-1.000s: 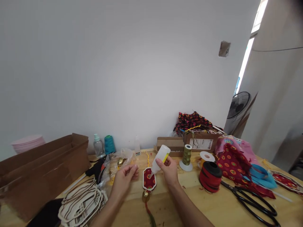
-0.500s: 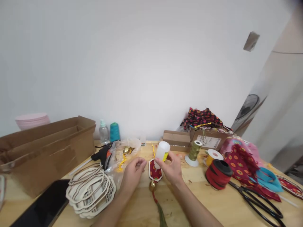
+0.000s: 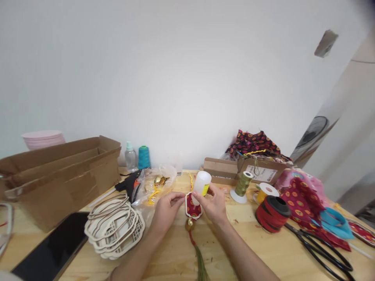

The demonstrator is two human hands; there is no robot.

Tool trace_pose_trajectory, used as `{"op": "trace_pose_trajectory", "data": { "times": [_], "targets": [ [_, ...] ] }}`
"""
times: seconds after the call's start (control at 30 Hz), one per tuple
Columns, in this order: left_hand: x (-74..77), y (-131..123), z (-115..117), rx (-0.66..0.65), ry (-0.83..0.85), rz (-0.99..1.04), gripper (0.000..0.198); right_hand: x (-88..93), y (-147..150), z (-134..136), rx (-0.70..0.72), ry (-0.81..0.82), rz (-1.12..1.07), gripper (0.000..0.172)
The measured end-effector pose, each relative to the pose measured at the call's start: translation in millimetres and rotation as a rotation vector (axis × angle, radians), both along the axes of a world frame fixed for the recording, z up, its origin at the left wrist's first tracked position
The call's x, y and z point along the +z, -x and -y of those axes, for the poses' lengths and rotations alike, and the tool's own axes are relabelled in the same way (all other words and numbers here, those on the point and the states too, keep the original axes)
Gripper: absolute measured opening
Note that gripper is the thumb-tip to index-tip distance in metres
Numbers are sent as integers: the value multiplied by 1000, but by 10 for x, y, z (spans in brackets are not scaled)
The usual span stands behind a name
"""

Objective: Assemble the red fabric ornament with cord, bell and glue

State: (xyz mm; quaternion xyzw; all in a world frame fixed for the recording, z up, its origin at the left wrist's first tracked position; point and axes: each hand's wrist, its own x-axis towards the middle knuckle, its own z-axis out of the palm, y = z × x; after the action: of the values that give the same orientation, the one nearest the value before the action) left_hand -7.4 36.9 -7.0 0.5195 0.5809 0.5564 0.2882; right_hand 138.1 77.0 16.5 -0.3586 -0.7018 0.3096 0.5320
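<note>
My right hand (image 3: 215,205) is closed around a white glue bottle (image 3: 202,182) with a yellow label, tilted nozzle down over the ornament. The ornament (image 3: 193,208) is a small plaque of dark red patterned fabric with a pale scalloped border, lying on the table. From its top runs a yellow cord (image 3: 191,180); below hang a gold bell (image 3: 190,222) and a green tassel (image 3: 200,261) on red cord. At the plaque's upper left edge, my left hand (image 3: 167,210) has its thumb and fingers pinched together, the tips against the border. The bottle's tip is partly hidden by my right thumb.
Left of my arms lie stacked wooden frames (image 3: 114,230), a phone (image 3: 49,248), a glue gun (image 3: 127,185) and a long cardboard box (image 3: 73,187). To the right stand thread spools (image 3: 243,185), a red ribbon roll (image 3: 272,214), black scissors (image 3: 319,249) and fabric (image 3: 301,199).
My left hand has moved right, its fingertips reaching the plaque's left edge. The bottle stays in my right hand over the plaque. The camera view has shifted slightly.
</note>
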Motion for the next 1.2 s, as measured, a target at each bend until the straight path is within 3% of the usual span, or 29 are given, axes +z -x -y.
{"op": "trace_pose_trajectory", "data": {
  "times": [0.53, 1.2],
  "targets": [
    [75, -5, 49, 0, 23, -88, 21, -28, 8, -10, -8, -8, -11, 18],
    [124, -28, 113, -167, 67, -280, 27, -60, 35, -3, -15, -40, 46, 18]
  ]
}}
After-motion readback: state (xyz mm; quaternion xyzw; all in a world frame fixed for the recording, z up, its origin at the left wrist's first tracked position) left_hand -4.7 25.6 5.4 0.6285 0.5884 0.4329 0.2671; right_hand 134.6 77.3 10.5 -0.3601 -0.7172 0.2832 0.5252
